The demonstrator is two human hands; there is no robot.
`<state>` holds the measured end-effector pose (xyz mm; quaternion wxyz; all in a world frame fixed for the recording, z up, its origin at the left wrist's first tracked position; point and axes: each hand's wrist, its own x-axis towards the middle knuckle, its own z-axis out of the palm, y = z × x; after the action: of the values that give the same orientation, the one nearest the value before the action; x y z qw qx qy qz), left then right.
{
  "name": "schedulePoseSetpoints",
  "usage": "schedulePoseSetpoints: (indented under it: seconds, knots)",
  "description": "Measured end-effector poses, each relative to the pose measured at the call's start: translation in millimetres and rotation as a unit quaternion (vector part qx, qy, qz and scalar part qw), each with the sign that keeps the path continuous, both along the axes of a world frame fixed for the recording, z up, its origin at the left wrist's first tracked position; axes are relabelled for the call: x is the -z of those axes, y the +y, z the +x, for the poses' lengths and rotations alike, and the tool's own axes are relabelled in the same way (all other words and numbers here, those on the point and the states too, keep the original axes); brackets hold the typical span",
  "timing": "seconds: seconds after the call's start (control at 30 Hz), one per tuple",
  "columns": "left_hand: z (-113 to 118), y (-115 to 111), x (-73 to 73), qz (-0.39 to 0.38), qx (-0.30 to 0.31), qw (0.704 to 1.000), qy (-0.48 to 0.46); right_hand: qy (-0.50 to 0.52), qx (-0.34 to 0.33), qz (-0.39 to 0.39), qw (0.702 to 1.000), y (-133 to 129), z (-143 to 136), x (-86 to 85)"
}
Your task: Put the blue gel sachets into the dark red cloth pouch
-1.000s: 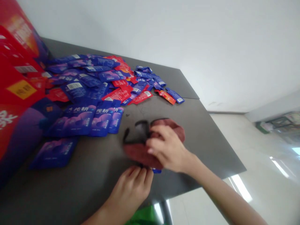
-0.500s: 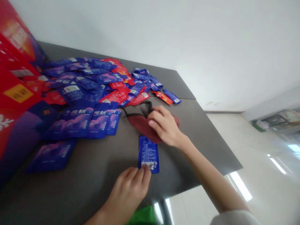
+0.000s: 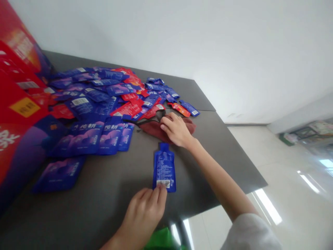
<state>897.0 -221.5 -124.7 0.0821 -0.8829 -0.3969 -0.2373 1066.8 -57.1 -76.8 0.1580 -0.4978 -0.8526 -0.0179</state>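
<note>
A blue sachet lies flat on the dark table, its printed back with a barcode facing up and its narrow neck pointing away from me. My left hand has its fingers closed at the sachet's lower edge, the fingertips on the barcode end. Just beyond the neck, my right hand is closed on a brownish-red cloth with black edging, bunched on the table. Part of the cloth is hidden under that hand.
Blue sachets overlap in a row at the left, with one more nearer me. Behind them spreads a heap of blue and red sachets. Large red boxes stand at the far left. The table's edge runs along the right, with floor beyond.
My right hand has moved away from me with the cloth, uncovering the sachet's neck. My left hand stays at the sachet's lower edge.
</note>
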Motion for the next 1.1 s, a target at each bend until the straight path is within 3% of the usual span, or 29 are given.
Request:
schedulePoseSetpoints:
  seconds: [0.1,0.17,0.23,0.3,0.37,0.43,0.5,0.57,0.67,0.73,0.8,0.9,1.0,1.07,1.1]
  knots:
    - [2.8,-1.8,0.9,-0.002,-0.012,1.0,-0.001,0.051,-0.073,0.009,0.996,-54.7,-5.4,-11.3]
    - [3.9,-2.4,0.0,-0.003,-0.022,1.0,0.002,0.008,-0.16,-0.023,0.987,-87.3,-12.0,-4.7]
    - [3.9,-2.1,-1.6,0.0,-0.016,1.0,0.01,-0.033,-0.189,-0.055,0.98,-97.2,-17.1,9.8]
    - [2.7,-0.7,-3.1,0.005,0.012,1.0,0.019,-0.054,-0.165,-0.067,0.983,-80.0,-18.8,25.1]
    - [1.2,0.8,-4.1,0.002,0.033,0.999,0.021,-0.068,-0.107,-0.054,0.99,-44.2,-16.1,34.7]
    - [0.2,1.6,-3.9,-0.006,0.03,0.999,0.013,-0.078,-0.034,-0.036,0.996,-7.7,-9.7,34.6]
    - [0.3,1.1,-2.7,-0.013,0.018,1.0,0.004,-0.07,0.016,-0.02,0.997,11.4,-2.5,24.3]
    - [1.3,0.0,-1.2,-0.013,0.004,1.0,-0.008,-0.025,0.017,0.005,1.0,3.8,1.5,9.2]
    - [3.5,-1.7,-0.8,-0.013,-0.008,1.0,-0.017,0.033,-0.052,0.022,0.998,-43.2,-2.9,-4.2]
    - [4.6,-2.3,-1.8,-0.015,-0.016,1.0,-0.01,0.001,-0.139,-0.006,0.99,-72.5,-10.0,0.3]
    - [4.9,-2.2,-2.8,0.002,-0.017,1.0,-0.011,-0.037,-0.17,-0.036,0.984,-81.0,-15.8,12.7]
    - [3.9,0.2,-3.8,-0.001,0.013,1.0,-0.018,-0.067,-0.095,-0.041,0.992,-50.8,-14.3,30.8]
    - [2.0,4.7,-8.7,-0.089,0.01,0.994,-0.063,-0.051,0.028,-0.007,0.998,-5.4,1.3,34.1]
    - [0.8,7.9,-15.6,-0.183,-0.029,0.969,-0.163,0.004,0.088,0.022,0.996,10.6,15.7,28.3]
    - [-0.1,9.2,-19.4,-0.244,-0.053,0.941,-0.229,0.041,0.107,0.042,0.993,12.5,22.9,24.6]
